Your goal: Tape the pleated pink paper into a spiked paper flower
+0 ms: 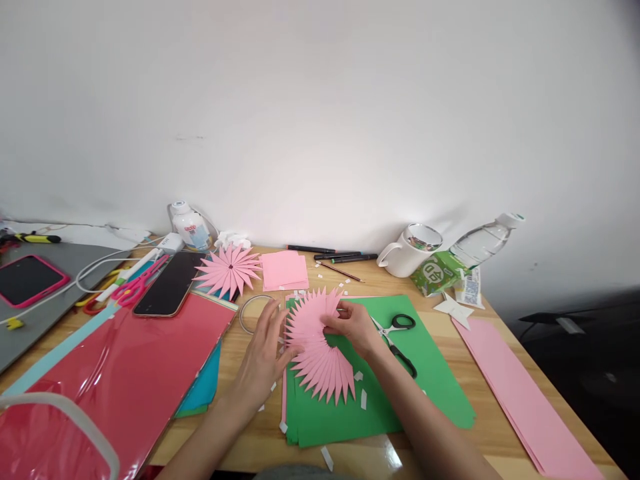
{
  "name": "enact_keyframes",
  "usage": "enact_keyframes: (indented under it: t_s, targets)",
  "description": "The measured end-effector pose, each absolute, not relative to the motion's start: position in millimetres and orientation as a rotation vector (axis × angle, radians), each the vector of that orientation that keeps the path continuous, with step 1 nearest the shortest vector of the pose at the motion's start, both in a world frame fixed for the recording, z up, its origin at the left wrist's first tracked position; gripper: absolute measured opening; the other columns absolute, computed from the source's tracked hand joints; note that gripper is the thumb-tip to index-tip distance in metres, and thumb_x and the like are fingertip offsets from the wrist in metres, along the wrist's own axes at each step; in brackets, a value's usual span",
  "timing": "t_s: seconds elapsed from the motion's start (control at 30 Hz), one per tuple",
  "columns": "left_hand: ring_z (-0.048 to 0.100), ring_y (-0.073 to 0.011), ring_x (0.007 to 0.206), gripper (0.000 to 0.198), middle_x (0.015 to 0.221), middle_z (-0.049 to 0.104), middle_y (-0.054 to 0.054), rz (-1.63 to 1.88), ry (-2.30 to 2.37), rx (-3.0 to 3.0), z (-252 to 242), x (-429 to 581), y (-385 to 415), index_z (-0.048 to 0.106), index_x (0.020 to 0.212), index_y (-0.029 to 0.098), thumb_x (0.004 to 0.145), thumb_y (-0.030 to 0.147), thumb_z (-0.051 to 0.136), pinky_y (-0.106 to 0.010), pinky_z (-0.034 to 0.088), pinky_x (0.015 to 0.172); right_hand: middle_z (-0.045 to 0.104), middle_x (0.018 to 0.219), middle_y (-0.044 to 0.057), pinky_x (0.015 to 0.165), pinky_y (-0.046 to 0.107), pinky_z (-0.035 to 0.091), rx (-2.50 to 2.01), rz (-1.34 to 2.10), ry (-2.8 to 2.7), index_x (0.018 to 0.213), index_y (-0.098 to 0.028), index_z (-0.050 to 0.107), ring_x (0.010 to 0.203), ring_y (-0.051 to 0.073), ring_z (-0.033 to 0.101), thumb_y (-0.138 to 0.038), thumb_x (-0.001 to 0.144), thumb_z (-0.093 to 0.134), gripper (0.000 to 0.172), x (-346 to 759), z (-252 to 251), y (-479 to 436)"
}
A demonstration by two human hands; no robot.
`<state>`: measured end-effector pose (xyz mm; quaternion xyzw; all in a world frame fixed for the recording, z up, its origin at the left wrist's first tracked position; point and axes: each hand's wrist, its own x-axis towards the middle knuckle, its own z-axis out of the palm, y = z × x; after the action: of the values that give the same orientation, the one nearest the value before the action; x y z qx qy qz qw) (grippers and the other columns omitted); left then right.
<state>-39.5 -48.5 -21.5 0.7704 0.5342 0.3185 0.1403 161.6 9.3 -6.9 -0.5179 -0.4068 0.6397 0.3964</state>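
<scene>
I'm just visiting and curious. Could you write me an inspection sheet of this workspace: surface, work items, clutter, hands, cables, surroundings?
Surface: wooden desk, partly covered by paper.
Job's things: pink folded-paper fan, an unclosed ring, over green sheets; black-handled scissors on the sheets; pink rosette farther left.
Clutter: paper scraps; dark phone; white mug; clear bottle, tilted.
Hands: left hand at the fan's left edge, fingers spread; right hand gripping its upper end.
Cables: white cable looping at far left; where it ends is unclear.
Surroundings: pale wall behind; dark area at right, details unclear.
</scene>
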Motion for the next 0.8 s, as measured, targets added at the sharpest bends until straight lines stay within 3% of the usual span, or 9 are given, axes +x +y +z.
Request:
enact_keyframes:
  t_s: [0.17,0.43,0.8]
  targets:
    - [0.028,-0.0352,0.138,0.079,0.144,0.037,-0.016,0.814,1.479,2.315,-32,-35,-47,0.016,0.144,0.029,0.082,0.031,0.064,-0.055,0.039,0.103,0.068,0.071,0.005,0.067,0.034,0.057,-1.293,1.680,-1.086,0.076,-0.012,0.067,0.065,0.017,0.065,-0.044,0.048,0.083,0.045,165,-6,7]
    - [0.025,-0.0351,0.139,0.081,0.147,0.031,-0.017,0.843,1.463,2.382,-33,-32,-47,0.004,0.146,0.029,0.086,0.036,0.057,-0.056,0.037,0.104,0.067,0.071,0.002,0.068,0.033,0.057,-1.277,1.790,-1.189,0.082,-0.012,0.066,0.062,0.015,0.065,-0.043,0.056,0.080,0.043,167,-5,5]
    - [0.026,-0.0300,0.139,0.069,0.147,0.034,-0.013,0.893,1.430,2.130,-34,-37,-47,0.021,0.142,0.029,0.085,0.043,0.058,-0.049,0.034,0.108,0.068,0.072,0.003,0.071,0.036,0.058,-1.229,1.817,-1.154,0.091,-0.013,0.067,0.068,0.017,0.067,-0.042,0.060,0.079,0.044,176,4,10]
